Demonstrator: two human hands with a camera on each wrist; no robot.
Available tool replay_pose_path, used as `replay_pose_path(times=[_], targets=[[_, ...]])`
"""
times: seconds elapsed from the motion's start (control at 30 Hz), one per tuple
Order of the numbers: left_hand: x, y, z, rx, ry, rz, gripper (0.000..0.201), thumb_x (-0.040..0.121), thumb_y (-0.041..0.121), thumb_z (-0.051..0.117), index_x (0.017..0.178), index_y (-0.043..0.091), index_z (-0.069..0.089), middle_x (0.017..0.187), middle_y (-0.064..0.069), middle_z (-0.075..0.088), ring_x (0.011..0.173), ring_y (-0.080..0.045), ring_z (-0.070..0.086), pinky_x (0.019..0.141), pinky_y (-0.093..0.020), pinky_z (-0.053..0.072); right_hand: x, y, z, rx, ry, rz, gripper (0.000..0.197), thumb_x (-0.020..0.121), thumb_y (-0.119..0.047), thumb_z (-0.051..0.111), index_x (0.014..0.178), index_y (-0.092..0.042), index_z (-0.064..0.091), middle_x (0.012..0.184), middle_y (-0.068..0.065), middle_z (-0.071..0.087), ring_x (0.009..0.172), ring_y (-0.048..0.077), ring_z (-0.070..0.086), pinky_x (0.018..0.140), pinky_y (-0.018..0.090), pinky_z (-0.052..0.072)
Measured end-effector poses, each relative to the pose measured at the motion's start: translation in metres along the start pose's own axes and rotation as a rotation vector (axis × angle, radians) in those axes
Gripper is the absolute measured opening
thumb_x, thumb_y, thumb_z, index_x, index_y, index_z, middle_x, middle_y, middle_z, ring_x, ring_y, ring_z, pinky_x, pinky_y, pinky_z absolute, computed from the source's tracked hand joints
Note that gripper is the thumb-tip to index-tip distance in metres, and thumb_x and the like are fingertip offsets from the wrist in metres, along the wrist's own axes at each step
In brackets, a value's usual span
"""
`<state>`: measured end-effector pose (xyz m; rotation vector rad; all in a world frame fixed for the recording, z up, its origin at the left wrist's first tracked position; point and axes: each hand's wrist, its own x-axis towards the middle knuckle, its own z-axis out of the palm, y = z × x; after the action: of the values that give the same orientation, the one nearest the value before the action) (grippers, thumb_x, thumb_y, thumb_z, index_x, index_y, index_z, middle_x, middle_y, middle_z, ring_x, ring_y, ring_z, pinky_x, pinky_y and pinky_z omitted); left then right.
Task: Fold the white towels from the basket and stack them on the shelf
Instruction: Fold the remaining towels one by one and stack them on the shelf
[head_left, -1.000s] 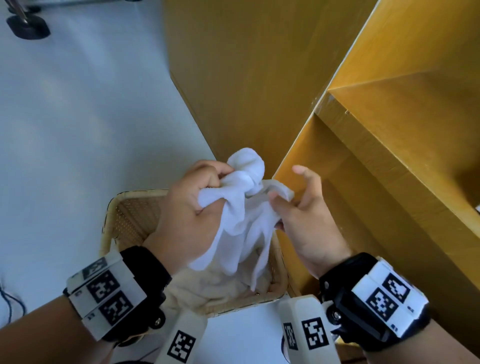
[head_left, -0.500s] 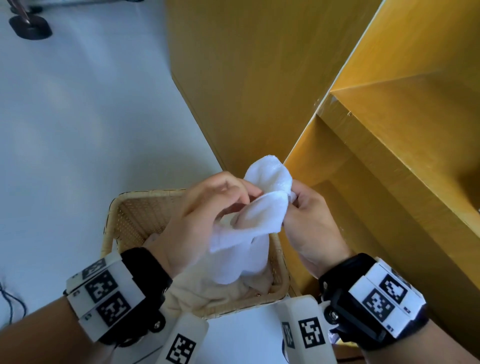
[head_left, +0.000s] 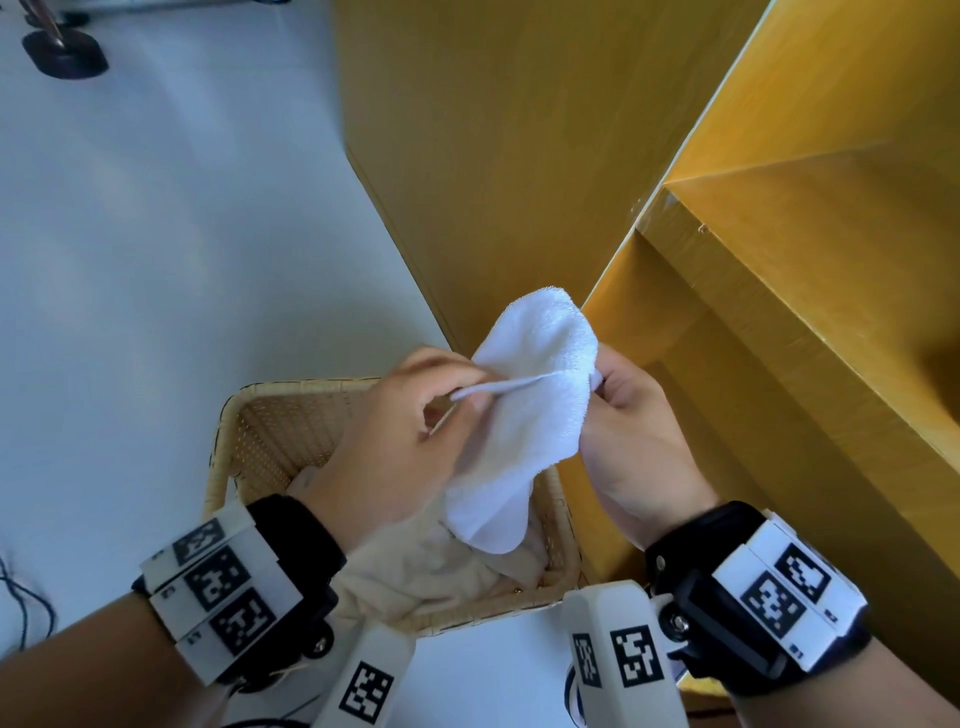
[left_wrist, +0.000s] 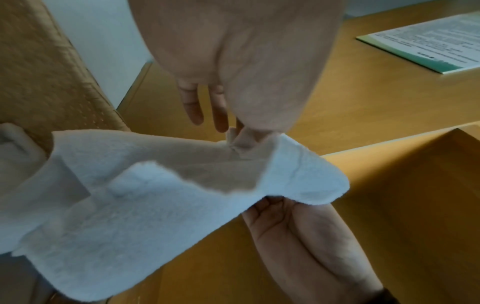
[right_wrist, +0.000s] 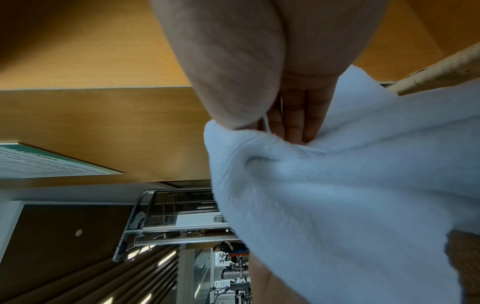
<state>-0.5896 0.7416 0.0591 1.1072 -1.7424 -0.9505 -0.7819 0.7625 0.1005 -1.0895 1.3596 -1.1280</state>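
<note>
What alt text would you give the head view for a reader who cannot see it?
Two hands hold a white towel above a wicker basket: the left hand pinches its edge, the right hand grips the other side. Cream cloth lies in the basket, which sits on a pale floor beside a wooden shelf.

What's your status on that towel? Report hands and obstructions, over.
Left hand pinches the white towel hem; right hand grips the opposite edge. Towel unfolded, hanging over the basket. Nothing between hands and shelf.
</note>
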Motion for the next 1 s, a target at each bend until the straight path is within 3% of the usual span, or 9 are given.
replay_pose_path(times=[0.07,0.17,0.3,0.47,0.6,0.7,0.8,0.9,1.0], targets=[[0.003,-0.003,-0.002,0.03,0.061,-0.024,0.023,0.107,0.027,0.054,0.098,0.016,0.071,0.094,0.002,0.065,0.091,-0.013,0.065,0.08,-0.043,0.053,0.001,0.0,0.0,-0.022,0.021,0.009,0.031,0.098,0.004,0.061,0.074,-0.016,0.057,0.07,0.006,0.045,0.068,0.019,0.044,0.06,0.032,0.044],[0.009,0.002,-0.008,-0.029,0.226,-0.13,0.032,0.109,0.027,0.044,0.084,0.007,0.05,0.071,-0.005,0.047,0.067,-0.012,0.045,0.065,-0.039,0.041,0.004,0.002,0.0,-0.011,0.036,0.03,0.017,0.106,-0.006,0.056,0.106,-0.013,0.072,0.093,0.012,0.075,0.082,0.022,0.069,0.078,0.04,0.062],[0.017,0.005,-0.018,-0.021,0.438,-0.312,0.034,0.112,0.021,0.037,0.079,0.015,0.036,0.062,0.011,0.035,0.054,-0.006,0.032,0.051,-0.02,0.031,0.008,0.003,-0.002,0.024,0.089,0.103,0.019,0.11,-0.013,0.054,0.12,-0.017,0.069,0.107,0.012,0.078,0.094,0.02,0.076,0.078,0.032,0.064],[0.021,0.0,-0.025,-0.113,0.487,-0.43,0.035,0.109,0.022,0.041,0.075,0.019,0.033,0.061,0.013,0.029,0.054,-0.007,0.027,0.048,-0.021,0.026,0.009,-0.002,-0.005,0.099,0.099,0.147,0.02,0.111,-0.017,0.05,0.123,-0.018,0.066,0.099,0.006,0.076,0.087,0.018,0.072,0.072,0.032,0.062],[0.015,-0.001,-0.023,-0.18,0.302,-0.458,0.034,0.084,0.04,0.063,0.082,0.007,0.053,0.07,0.009,0.045,0.067,-0.01,0.044,0.069,-0.032,0.037,0.012,-0.01,-0.005,0.308,0.12,0.184,0.021,0.111,-0.014,0.049,0.124,-0.015,0.065,0.106,0.016,0.064,0.087,0.025,0.066,0.07,0.038,0.064],[0.007,0.001,-0.02,-0.1,-0.005,-0.436,0.039,0.063,0.055,0.071,0.082,0.024,0.057,0.074,0.012,0.055,0.074,-0.016,0.054,0.071,-0.041,0.044,0.014,-0.015,-0.004,0.441,0.159,0.181,0.02,0.11,-0.01,0.049,0.117,-0.014,0.067,0.104,0.016,0.063,0.073,0.021,0.069,0.064,0.034,0.064],[0.001,0.003,-0.012,0.006,-0.223,-0.453,0.059,0.055,0.062,0.081,0.097,0.028,0.058,0.091,0.009,0.066,0.085,-0.016,0.063,0.074,-0.04,0.051,0.015,-0.02,-0.006,0.535,0.183,0.172,0.018,0.109,-0.009,0.051,0.113,-0.014,0.068,0.092,0.012,0.061,0.069,0.02,0.067,0.059,0.031,0.063],[-0.002,-0.002,-0.003,0.134,-0.276,-0.438,0.062,0.065,0.055,0.085,0.109,0.019,0.06,0.105,0.002,0.071,0.097,-0.021,0.068,0.085,-0.048,0.057,0.015,-0.024,-0.01,0.616,0.196,0.163,0.02,0.109,-0.007,0.05,0.118,-0.012,0.067,0.087,0.013,0.061,0.071,0.02,0.065,0.06,0.031,0.063],[-0.005,-0.008,0.004,0.257,-0.209,-0.348,0.032,0.085,0.035,0.081,0.095,0.016,0.058,0.094,-0.003,0.068,0.089,-0.025,0.064,0.079,-0.045,0.051,0.014,-0.026,-0.014,0.676,0.192,0.152,0.02,0.109,-0.007,0.05,0.121,-0.01,0.065,0.079,0.012,0.067,0.067,0.018,0.07,0.061,0.03,0.063]])
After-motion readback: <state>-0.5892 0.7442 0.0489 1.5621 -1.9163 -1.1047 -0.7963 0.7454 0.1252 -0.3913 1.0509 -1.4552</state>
